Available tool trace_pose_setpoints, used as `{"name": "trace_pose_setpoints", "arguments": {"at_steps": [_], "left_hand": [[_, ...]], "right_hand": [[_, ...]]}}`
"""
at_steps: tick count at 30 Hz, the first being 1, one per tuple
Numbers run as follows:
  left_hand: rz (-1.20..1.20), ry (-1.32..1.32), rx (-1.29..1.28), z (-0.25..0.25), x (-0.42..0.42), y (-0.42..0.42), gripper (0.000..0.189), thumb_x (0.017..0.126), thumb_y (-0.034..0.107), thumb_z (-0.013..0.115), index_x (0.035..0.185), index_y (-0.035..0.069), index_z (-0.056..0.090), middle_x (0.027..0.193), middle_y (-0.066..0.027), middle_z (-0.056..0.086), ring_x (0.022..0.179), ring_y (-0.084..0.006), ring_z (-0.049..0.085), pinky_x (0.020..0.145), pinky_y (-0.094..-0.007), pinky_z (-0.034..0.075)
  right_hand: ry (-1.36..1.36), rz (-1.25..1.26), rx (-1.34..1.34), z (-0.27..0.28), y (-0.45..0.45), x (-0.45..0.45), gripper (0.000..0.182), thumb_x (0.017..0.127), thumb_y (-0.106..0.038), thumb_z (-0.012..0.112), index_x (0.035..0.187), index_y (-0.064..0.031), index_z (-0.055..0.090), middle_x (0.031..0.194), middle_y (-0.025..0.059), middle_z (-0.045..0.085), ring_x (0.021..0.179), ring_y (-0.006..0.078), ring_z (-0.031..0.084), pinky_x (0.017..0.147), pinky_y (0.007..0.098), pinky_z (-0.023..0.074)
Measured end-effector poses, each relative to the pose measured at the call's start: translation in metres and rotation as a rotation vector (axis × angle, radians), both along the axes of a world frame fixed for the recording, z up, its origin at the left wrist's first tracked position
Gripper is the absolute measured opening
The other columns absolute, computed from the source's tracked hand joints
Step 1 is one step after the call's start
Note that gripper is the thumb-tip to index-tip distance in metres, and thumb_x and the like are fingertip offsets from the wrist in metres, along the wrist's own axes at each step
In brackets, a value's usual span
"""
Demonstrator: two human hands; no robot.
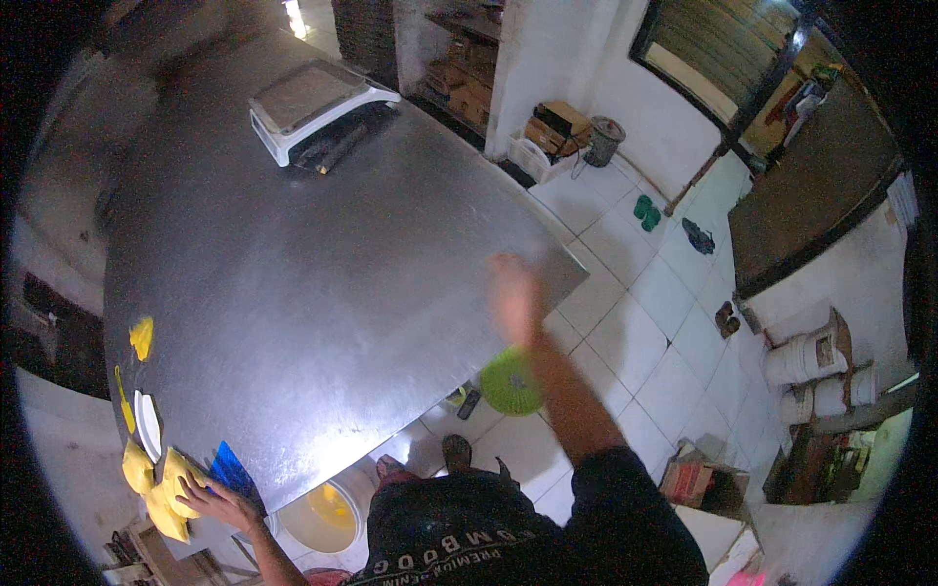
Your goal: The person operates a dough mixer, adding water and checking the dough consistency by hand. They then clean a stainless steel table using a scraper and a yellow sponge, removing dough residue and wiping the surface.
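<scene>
At the lower left, my left hand point(216, 499) rests against a yellow cloth or soft yellow piece point(176, 469) on the near left corner of the metal table point(322, 278). A blue flat object point(233, 469) lies right beside that hand; whether the fingers grip anything cannot be told. Motion blurs my right hand point(515, 300), which is over or near the table's right corner; its fingers are unclear. More yellow pieces point(137, 467), a white elongated object point(148, 426), a thin yellow item point(124, 401) and a yellow scrap point(141, 338) lie along the table's left edge.
A white-framed scale point(315, 99) stands at the table's far end. Below the near edge are a bucket with yellow contents point(322, 516) and a green basket point(511, 382). Sandals point(647, 213) lie on the tiled floor; white buckets point(806, 359) stand at the right wall.
</scene>
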State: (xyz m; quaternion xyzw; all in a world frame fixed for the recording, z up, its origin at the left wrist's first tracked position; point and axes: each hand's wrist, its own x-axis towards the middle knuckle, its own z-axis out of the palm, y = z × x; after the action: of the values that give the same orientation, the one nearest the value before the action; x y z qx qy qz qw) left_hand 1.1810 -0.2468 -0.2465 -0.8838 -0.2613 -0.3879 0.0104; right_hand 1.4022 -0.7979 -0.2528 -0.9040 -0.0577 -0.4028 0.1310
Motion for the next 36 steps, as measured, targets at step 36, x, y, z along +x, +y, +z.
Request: {"name": "trace_pose_setpoints", "arguments": {"at_steps": [36], "left_hand": [[-0.383,-0.068,-0.276,0.039,-0.061,0.004,0.044,0.084,0.009,0.048,0.128,0.004,0.044,0.142,-0.0202,0.029,0.136,-0.0445,0.011,0.108,-0.0562,0.01]], "right_hand": [[0.671,0.281,0.228,0.059,0.241,0.001,0.028,0.096,-0.024,0.044,0.094,-0.0031,0.061,0.085,0.0095,0.062,0.076,0.0195,0.06,0.069,0.0341,0.0499]]}}
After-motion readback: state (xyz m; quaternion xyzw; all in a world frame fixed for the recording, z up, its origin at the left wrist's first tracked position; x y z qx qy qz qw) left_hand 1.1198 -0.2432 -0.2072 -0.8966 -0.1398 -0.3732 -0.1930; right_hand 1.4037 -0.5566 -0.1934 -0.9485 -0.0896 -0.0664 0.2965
